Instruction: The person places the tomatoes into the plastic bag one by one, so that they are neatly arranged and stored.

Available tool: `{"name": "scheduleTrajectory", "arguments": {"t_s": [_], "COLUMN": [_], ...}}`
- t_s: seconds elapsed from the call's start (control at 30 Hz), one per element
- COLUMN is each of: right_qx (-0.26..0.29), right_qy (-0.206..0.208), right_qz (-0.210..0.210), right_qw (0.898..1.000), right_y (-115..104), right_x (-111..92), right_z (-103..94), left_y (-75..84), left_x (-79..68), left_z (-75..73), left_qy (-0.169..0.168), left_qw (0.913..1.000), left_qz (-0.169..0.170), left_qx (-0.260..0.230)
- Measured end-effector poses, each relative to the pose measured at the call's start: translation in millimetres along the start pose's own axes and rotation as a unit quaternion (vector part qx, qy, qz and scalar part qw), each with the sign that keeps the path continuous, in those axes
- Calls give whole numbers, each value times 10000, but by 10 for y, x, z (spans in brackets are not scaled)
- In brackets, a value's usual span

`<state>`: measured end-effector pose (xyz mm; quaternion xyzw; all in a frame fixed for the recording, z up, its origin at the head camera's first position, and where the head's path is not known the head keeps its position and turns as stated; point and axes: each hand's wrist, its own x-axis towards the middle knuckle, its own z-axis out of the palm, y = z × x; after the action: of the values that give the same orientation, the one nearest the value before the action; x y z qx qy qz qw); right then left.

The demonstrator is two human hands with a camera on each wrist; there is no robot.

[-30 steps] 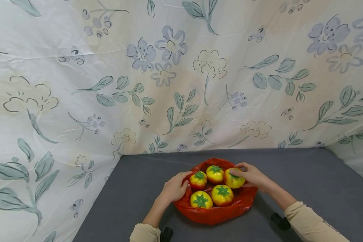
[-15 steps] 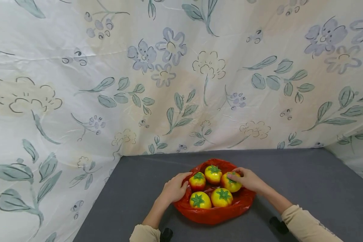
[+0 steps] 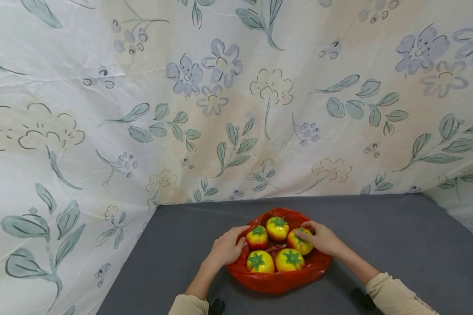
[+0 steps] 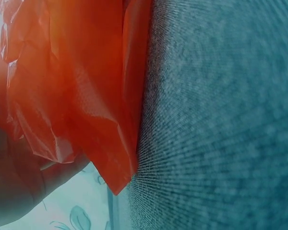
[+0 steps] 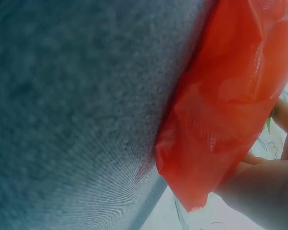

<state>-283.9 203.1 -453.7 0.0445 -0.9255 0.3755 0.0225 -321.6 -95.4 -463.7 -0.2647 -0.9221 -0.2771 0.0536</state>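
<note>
A red plastic bag (image 3: 277, 284) lies with its mouth wide, several glossy yellow-and-red persimmons (image 3: 290, 260) with green star-shaped tops inside it. At the bag's left rim my left hand (image 3: 226, 247) grips the plastic, thumb on the inner side beside a persimmon (image 3: 257, 237). My right hand (image 3: 324, 238) holds the rightmost persimmon (image 3: 301, 246), its thumb across the top; the fingers behind are partly hidden. In the left wrist view the bag (image 4: 86, 96) covers most of the left hand (image 4: 19, 177). The right wrist view shows the bag (image 5: 221, 115) in front of the right hand (image 5: 264, 187).
A dark grey cloth-covered table (image 3: 173, 245) lies under the bag. Pale floral fabric (image 3: 236, 100) hangs behind it and along both sides. Black wrist devices (image 3: 217, 305) show at both cuffs.
My right hand has moved left and slightly down, bringing the rightmost persimmon inward, closer to the others in the bag. The left hand has stayed at the rim.
</note>
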Motion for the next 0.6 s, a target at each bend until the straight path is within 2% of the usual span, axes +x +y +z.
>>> {"name": "scheduleTrajectory", "arguments": {"t_s": [0.13,0.3,0.47,0.6], "right_qx": [-98,-258,-552,-886], "right_qy": [182,529,931,1151], "right_qz": [-87,-449,-1046,-1313], "right_qw": [9997,9973,9886,9807], "right_y": [-1,-27,-28,-32], "right_x": [-15,-48,-52,-29], "right_z": [14,28,23,-14], "left_y": [-1,-9,-39,-49], "left_x": [-6,-15,-23,-11], "left_z": [0,-6,-16,-60], "left_qy": [22,49,96,235], "left_qw": [10000,10000,9999,9996], "left_qz": [25,63,91,152], "left_qx": [24,20,-48,-77]}}
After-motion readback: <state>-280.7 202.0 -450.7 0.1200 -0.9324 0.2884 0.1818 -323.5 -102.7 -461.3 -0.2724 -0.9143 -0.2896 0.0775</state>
